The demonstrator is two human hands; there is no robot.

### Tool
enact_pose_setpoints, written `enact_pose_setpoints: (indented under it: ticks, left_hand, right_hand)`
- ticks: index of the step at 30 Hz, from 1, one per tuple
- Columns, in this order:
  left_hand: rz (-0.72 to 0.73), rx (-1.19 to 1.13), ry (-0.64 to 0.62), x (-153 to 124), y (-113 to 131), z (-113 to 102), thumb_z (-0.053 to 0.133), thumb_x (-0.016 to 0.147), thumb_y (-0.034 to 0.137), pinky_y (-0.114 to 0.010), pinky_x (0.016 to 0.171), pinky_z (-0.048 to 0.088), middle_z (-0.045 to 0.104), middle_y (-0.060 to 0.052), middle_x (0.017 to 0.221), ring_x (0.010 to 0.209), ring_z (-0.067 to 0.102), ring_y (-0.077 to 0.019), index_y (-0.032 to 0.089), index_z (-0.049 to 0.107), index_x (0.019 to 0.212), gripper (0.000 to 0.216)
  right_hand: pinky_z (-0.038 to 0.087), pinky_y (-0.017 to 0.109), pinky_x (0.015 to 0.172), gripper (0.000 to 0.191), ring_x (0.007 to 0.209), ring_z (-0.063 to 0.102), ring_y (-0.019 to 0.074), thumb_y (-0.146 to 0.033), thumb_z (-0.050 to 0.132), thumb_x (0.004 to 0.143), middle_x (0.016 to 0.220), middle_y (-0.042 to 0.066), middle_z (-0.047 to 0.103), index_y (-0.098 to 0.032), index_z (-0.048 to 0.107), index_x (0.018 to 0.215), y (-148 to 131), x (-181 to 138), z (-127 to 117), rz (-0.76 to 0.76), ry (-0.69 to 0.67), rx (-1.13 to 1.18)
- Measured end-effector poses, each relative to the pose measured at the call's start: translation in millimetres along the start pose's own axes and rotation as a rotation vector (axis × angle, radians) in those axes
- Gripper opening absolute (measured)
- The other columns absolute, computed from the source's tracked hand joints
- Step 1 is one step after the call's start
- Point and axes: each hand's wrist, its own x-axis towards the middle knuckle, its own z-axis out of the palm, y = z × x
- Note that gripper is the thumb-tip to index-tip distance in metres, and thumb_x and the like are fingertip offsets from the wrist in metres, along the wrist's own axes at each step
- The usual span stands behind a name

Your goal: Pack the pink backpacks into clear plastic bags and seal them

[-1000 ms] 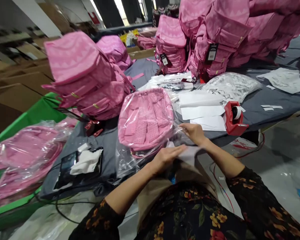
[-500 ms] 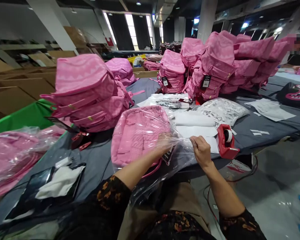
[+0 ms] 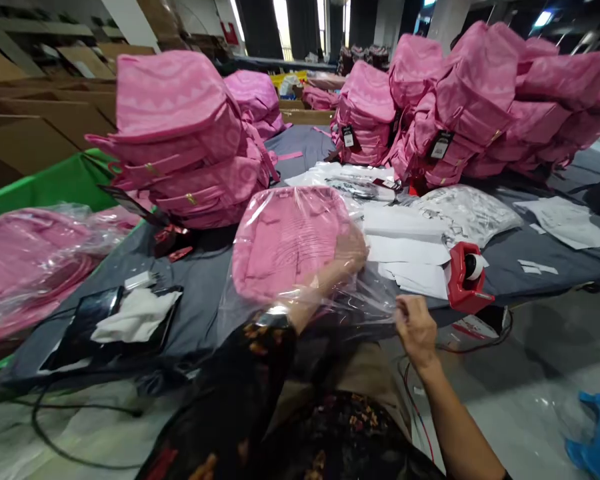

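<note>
The left hand sits inside the clear bag, apparently seating the pink backpack, while the right hand pinches the bag's mouth beside the backpack, which next wants smoothing shut.

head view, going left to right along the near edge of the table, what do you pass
bagged pink backpacks → black tray with white cloth → pink backpack in clear bag, with the left hand inside the bag → right hand gripping the bag's open edge → red tape dispenser
</note>
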Motion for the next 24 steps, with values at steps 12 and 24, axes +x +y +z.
enact_pose_setpoints:
  ticks: [12,24]
  left_hand:
    - [-0.132,0.632,0.617,-306,-33,-124,0.083,0.080,0.035,-0.061,0.117,0.030,0.059,-0.016,0.127,0.139,0.042,-0.0375,0.025,0.064,0.116,0.042]
    - [-0.732,-0.097,0.982,-359,-55,-120,0.062,0.085,0.045,-0.029,0.063,0.048,0.044,0.006,0.059,0.055,0.048,-0.0131,0.023,0.036,0.065,0.040]
  right_hand:
    - [0.048,0.029,0.060,0.019,0.058,0.059,0.0161,-0.043,0.056,0.087,0.070,0.000,0.060,-0.024,0.054,0.089,16,-67,0,0.487,-0.075,0.125]
    - [0.046,0.030,0.061,0.018,0.060,0.056,0.0165,-0.042,0.051,0.087,0.071,0.001,0.058,-0.025,0.049,0.083,38,-72,-19,0.340,-0.092,-0.043]
